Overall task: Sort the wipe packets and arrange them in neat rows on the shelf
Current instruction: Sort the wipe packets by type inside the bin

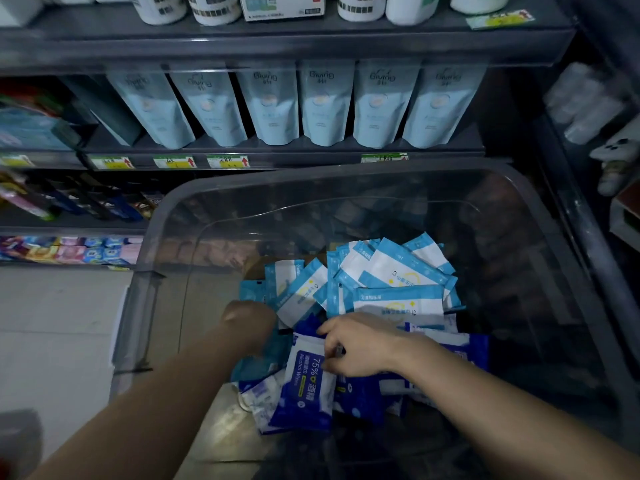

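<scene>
Reaching into the clear bin [166, 237] at lower centre, we pinch the top edge of a dark blue alcohol wipe packet [306, 386] with our right hand [356, 344]. Our left hand [249, 323], just left of it, dips among the light blue packets [398, 271] heaped above the right hand. Its fingers are hidden, so we cannot tell its grip.

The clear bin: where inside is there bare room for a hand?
Bare floor lies between the bin's left wall and the left hand, and right of the wipe packets. The middle, where they overlap, is crowded.
</scene>
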The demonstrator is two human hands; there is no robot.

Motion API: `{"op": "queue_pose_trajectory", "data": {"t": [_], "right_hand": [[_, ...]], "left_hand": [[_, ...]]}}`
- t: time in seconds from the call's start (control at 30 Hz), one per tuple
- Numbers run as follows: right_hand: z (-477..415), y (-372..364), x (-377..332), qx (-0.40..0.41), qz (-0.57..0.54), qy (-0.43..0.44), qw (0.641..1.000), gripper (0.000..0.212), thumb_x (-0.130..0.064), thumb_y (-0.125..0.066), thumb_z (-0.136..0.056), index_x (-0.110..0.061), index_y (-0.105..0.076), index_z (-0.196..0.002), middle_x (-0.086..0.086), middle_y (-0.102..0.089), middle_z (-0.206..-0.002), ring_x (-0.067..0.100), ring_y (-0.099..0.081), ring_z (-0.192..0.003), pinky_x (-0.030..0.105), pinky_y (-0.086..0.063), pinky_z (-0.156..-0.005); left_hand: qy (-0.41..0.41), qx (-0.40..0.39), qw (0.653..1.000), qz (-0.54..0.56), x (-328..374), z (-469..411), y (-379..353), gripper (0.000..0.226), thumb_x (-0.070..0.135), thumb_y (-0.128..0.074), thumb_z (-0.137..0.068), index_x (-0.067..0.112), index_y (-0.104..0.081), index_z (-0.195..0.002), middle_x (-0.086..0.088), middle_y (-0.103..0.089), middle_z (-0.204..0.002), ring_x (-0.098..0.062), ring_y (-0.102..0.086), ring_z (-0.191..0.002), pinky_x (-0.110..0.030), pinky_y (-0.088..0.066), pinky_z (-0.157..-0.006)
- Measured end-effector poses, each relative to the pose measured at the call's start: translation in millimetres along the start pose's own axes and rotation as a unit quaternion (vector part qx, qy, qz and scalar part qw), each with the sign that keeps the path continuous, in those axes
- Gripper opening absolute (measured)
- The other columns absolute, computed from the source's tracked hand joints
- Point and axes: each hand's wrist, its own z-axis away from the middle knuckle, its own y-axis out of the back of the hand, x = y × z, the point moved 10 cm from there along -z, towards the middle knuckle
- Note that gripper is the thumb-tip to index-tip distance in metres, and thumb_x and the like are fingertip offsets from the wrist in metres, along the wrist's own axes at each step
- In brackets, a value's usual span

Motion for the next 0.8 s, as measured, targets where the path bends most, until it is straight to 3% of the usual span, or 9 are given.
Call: {"op": "queue_pose_trajectory", "data": {"t": [0.13,0.23,0.27,0.3,0.37,0.43,0.57,0.7,0.8], "right_hand": [[1.3,3.1,0.8,0.01,-0.024,0.007,1.0,0.024,-0.039,-0.059,-0.089,-0.02,-0.074,-0.088,-0.005,-0.061,-0.12,0.018,-0.059,-0.1,0.04,-0.05,-0.088],[-0.1,3.3,3.9,0.013,-0.033,-0.002,0.999,0.022,-0.036,-0.059,-0.09,-0.02,-0.073,-0.088,-0.005,-0.061,-0.123,0.019,-0.058,-0.106,0.04,-0.05,-0.091],[-0.8,2.9,4.2,0.015,-0.035,-0.001,0.999,0.021,-0.035,-0.058,-0.09,-0.02,-0.073,-0.088,-0.004,-0.061,-0.123,0.019,-0.058,-0.106,0.04,-0.05,-0.091],[-1.4,2.6,4.0,0.016,-0.038,0.0,0.999,0.021,-0.034,-0.058,-0.09,-0.02,-0.073,-0.087,-0.004,-0.061,-0.123,0.019,-0.058,-0.106,0.04,-0.05,-0.091],[-2.2,2.8,4.1,0.019,-0.047,0.002,0.999,0.019,-0.034,-0.059,-0.089,-0.021,-0.073,-0.088,-0.004,-0.062,-0.122,0.02,-0.059,-0.105,0.04,-0.05,-0.091],[-2.4,2.8,4.7,0.019,-0.053,0.003,0.998,0.019,-0.034,-0.059,-0.089,-0.022,-0.073,-0.09,-0.004,-0.062,-0.122,0.02,-0.059,-0.106,0.04,-0.05,-0.09],[-4.9,0.8,4.9,0.015,-0.05,0.017,0.998,0.019,-0.034,-0.059,-0.089,-0.02,-0.072,-0.089,-0.004,-0.063,-0.117,0.02,-0.059,-0.101,0.041,-0.051,-0.085],[-6.5,0.6,4.5,0.012,-0.039,0.027,0.999,0.02,-0.032,-0.057,-0.089,-0.019,-0.072,-0.092,-0.003,-0.062,-0.114,0.02,-0.059,-0.099,0.04,-0.051,-0.082],[-8.2,-0.8,4.3,0.01,-0.04,0.029,0.999,0.02,-0.031,-0.057,-0.09,-0.018,-0.072,-0.094,-0.001,-0.062,-0.117,0.021,-0.059,-0.101,0.038,-0.051,-0.082]], "left_hand": [[0.033,0.037,0.99,0.133,-30.6,7.4,40.6,0.031,0.024,-0.064,-0.086,0.014,-0.059,-0.115,-0.004,-0.06,-0.107,-0.02,-0.058,-0.095,-0.031,-0.049,-0.081],[0.073,0.236,0.951,0.184,-53.2,31.5,101.0,0.016,0.013,-0.055,-0.089,0.014,-0.058,-0.104,-0.003,-0.057,-0.092,-0.02,-0.055,-0.079,-0.031,-0.046,-0.066],[0.059,0.297,0.937,0.173,-47.5,39.4,113.4,0.017,0.011,-0.055,-0.089,0.017,-0.056,-0.105,-0.002,-0.057,-0.096,-0.021,-0.056,-0.082,-0.031,-0.047,-0.066],[0.02,0.306,0.936,0.17,-34.7,40.8,115.3,0.022,0.01,-0.056,-0.089,0.019,-0.056,-0.109,0.0,-0.057,-0.104,-0.02,-0.057,-0.089,-0.031,-0.049,-0.071],[-0.066,0.21,0.955,0.201,-4.8,23.9,88.7,0.034,0.011,-0.058,-0.089,0.023,-0.055,-0.12,0.001,-0.052,-0.122,-0.019,-0.054,-0.108,-0.029,-0.048,-0.086],[-0.029,0.093,0.968,0.232,-7.9,-4.1,44.1,0.038,0.014,-0.056,-0.092,0.023,-0.053,-0.129,-0.003,-0.052,-0.129,-0.022,-0.053,-0.115,-0.031,-0.046,-0.092],[0.084,0.157,0.94,0.292,-51.7,-31.7,12.8,0.034,0.024,-0.047,-0.093,0.014,-0.049,-0.126,-0.012,-0.06,-0.122,-0.026,-0.06,-0.101,-0.033,-0.049,-0.082],[0.082,0.098,0.948,0.292,-38.8,-45.6,-5.1,0.071,0.028,-0.064,-0.085,0.012,-0.027,-0.144,-0.015,-0.037,-0.142,-0.031,-0.048,-0.117,-0.041,-0.046,-0.096],[0.13,0.087,0.958,0.242,-38.6,-41.0,-1.7,0.065,0.026,-0.068,-0.082,0.009,-0.035,-0.135,-0.015,-0.05,-0.129,-0.029,-0.053,-0.114,-0.036,-0.047,-0.089]]}}
